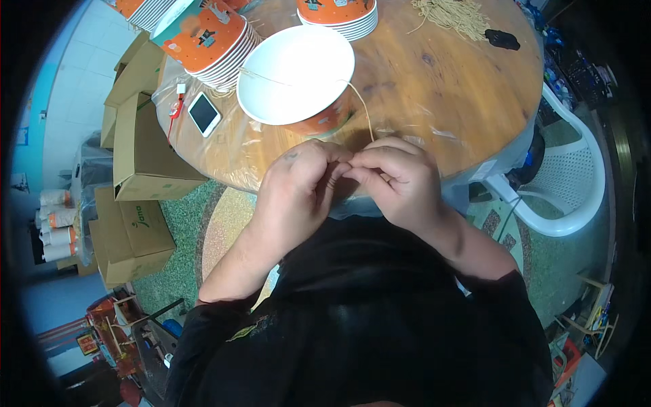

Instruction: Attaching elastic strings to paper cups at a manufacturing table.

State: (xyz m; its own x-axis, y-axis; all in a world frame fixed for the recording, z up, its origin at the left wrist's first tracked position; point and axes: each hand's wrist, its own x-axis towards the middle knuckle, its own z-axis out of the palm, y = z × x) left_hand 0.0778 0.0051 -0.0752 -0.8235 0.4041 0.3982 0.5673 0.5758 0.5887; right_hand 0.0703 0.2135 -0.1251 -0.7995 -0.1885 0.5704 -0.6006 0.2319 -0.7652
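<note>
My left hand (302, 178) and my right hand (400, 175) meet at the fingertips near the table's front edge, both closed in a pinch. A thin beige cord (367, 112) runs down from a paper bucket (324, 119) to my right fingers. Its end is hidden between the fingertips of both hands. Just beyond my hands, the bucket stands tilted on the table, showing its white inside; its outer side is orange with printed figures. Another stretch of the cord (266, 77) crosses the bucket's white interior.
Stacks of orange paper buckets (215, 42) stand at the back of the round wooden table (434, 88). A phone (204, 114) lies at its left. Loose cords (453, 16) and a black item (502, 39) lie far right. Cardboard boxes (152, 146) stand left, a white plastic chair (566, 173) right.
</note>
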